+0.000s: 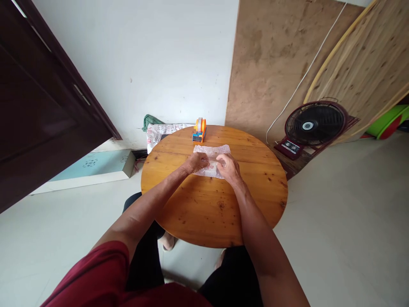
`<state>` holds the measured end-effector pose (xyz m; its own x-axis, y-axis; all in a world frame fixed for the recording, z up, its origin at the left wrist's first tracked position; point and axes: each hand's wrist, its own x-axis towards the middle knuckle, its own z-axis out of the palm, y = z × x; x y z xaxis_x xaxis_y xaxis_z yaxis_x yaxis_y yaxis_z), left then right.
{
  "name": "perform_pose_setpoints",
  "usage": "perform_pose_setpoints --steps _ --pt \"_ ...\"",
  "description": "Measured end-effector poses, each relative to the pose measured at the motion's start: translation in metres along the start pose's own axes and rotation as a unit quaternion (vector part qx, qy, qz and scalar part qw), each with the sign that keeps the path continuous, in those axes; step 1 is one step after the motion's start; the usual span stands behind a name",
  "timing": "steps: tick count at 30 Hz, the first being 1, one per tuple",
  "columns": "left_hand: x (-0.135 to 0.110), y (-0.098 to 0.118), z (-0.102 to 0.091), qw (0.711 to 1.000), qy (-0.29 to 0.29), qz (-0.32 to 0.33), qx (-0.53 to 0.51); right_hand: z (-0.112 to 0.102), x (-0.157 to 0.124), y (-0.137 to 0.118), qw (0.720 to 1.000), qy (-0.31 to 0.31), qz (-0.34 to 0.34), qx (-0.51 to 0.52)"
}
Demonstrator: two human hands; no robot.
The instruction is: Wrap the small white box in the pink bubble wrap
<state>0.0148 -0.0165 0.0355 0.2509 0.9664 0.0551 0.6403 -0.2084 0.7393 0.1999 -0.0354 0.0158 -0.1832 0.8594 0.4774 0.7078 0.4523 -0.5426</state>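
Observation:
A sheet of clear bubble wrap [214,150] lies on the round wooden table [201,209], around a flat pale thing with faint reddish marks, too small to name. At the wrap's left side my left hand [197,162] is closed, its fingers curled on the plastic. My right hand [229,167] bends over the right side, with thumb and forefinger pinched on the wrap. Just beyond the wrap stands an orange and blue tape dispenser [199,135] with a roll of tape; neither hand touches it.
Behind the table, a printed white sack [156,135] and green bag [151,121] lie against the wall. A long pale-blue box [96,164] rests on the floor at left, near a dark door [41,94]. A fan [315,125] stands at right by wooden boards.

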Motion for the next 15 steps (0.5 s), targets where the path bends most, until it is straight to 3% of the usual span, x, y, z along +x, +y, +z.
perform_pose_setpoints --steps 2,5,15 --pt "0.001 0.000 -0.001 1.000 -0.002 0.004 -0.002 -0.001 -0.001 -0.005 0.998 -0.006 -0.065 -0.017" --pt "0.003 0.001 -0.001 1.000 -0.004 0.006 -0.005 -0.002 -0.002 -0.010 0.993 -0.028 -0.110 -0.031" --pt "-0.005 -0.005 -0.011 0.998 -0.005 -0.032 -0.048 0.001 0.000 -0.006 0.988 -0.053 -0.146 -0.027"
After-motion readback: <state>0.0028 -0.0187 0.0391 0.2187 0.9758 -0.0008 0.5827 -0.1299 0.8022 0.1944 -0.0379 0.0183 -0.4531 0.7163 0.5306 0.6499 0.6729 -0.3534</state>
